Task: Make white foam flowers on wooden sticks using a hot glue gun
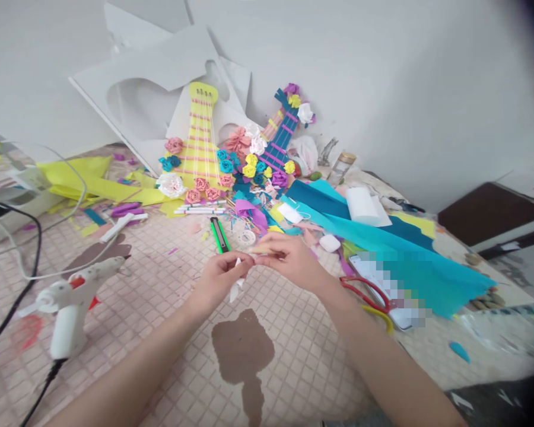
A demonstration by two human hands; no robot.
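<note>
My left hand [222,277] is closed in a pinch on a small white piece of crepe paper [235,289], whose pointed end hangs below the fingers. Meeting it at the fingertips, my right hand [291,260] is also pinched shut; what lies between its fingers is too small to make out. Both hands are above the tiled-pattern tabletop [191,356]. Just beyond the left hand lies a green utility knife [219,235], beside a small white ring-shaped spool [245,238].
A white glue gun [71,308] with cords stands left. Scissors with red handles [369,290] lie by a phone [382,290] at right, near turquoise crepe paper [409,255]. Behind are a yellow paper guitar [199,136] and a blue one [285,133], both with paper flowers.
</note>
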